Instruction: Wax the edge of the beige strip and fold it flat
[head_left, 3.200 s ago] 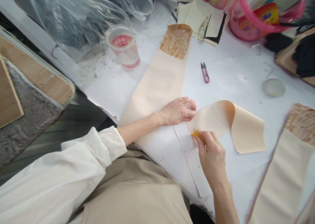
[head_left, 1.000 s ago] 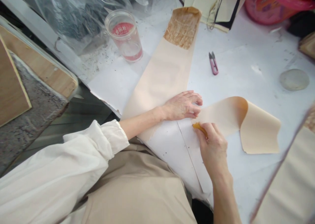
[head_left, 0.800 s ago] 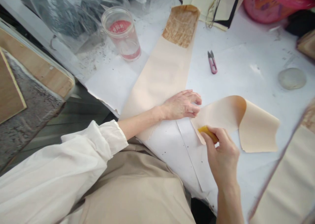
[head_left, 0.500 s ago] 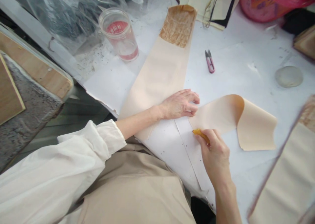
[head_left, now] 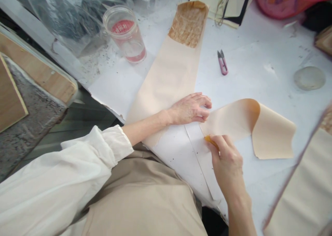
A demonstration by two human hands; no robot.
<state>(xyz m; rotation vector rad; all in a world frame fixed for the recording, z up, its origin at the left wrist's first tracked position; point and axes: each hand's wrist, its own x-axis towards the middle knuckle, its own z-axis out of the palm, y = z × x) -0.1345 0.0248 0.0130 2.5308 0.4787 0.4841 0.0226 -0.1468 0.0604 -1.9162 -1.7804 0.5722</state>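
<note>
Table [head_left: 251, 87], white-topped, edge worn, dark specks in places; light soft and even, with a pale sheen on the top. Beyond its left edge: board [head_left: 38, 69], wooden, one corner rounded; second board [head_left: 10, 97], sharp-cornered; grey surface [head_left: 36, 112], scuffed, between them. Beside these, dark patch [head_left: 89, 120], streaked; whether floor, cannot be told.

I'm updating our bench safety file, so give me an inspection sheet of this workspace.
Surface: white table, dark specks scattered on it.
Job's things: curled beige sheet; flatter, longer beige sheet with a brown far end.
Clutter: pink-handled snips, clear cup, round disc, pink basket partly in view.
Hands: left hand beside the curled sheet's near end, fingers bent; right hand grips a small yellow piece at that end.
Cables: nothing seen for certain.
Surroundings: clear plastic wrapping far left, wooden board at left.
</note>
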